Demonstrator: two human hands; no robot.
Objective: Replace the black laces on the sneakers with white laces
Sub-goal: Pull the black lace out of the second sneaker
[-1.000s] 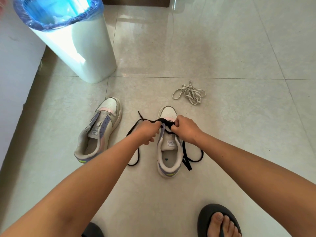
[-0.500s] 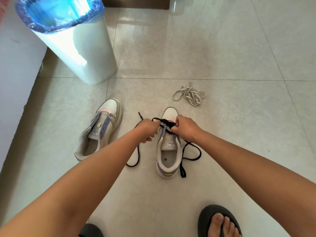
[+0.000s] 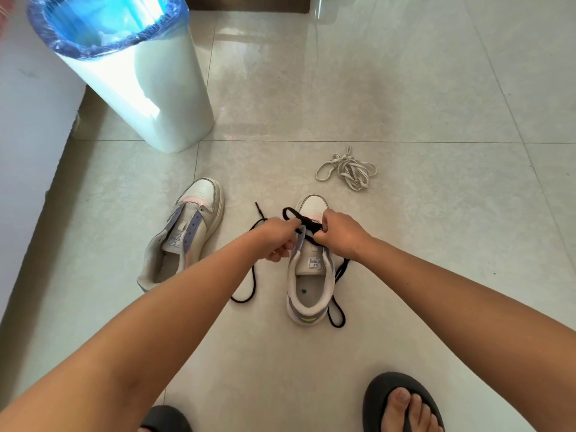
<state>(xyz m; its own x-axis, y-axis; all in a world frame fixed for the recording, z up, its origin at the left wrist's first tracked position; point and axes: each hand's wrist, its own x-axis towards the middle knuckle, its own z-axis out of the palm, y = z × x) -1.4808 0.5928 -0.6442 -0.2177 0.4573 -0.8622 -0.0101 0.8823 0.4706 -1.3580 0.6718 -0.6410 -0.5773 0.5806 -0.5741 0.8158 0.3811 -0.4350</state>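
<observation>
Two pale sneakers stand on the tiled floor. The left sneaker [image 3: 187, 232] has no lace in it. The right sneaker [image 3: 308, 275] still carries a black lace [image 3: 307, 226] across its lower eyelets, and loose black ends trail on the floor at both sides. My left hand [image 3: 277, 238] and my right hand [image 3: 341, 232] meet over the right sneaker's tongue, each pinching the black lace. A bundle of white laces [image 3: 347, 171] lies on the floor beyond the right sneaker.
A white bin [image 3: 149, 88] with a blue liner stands at the back left, beside a white wall [image 3: 28, 120]. My feet in dark slippers [image 3: 402, 400] are at the bottom edge. Glossy floor tiles stretch to the right.
The black lace has been drawn further out of the right sneaker: a loop now stands up by the toe and the loose end on the right has shifted along the floor. Both hands stay at the tongue.
</observation>
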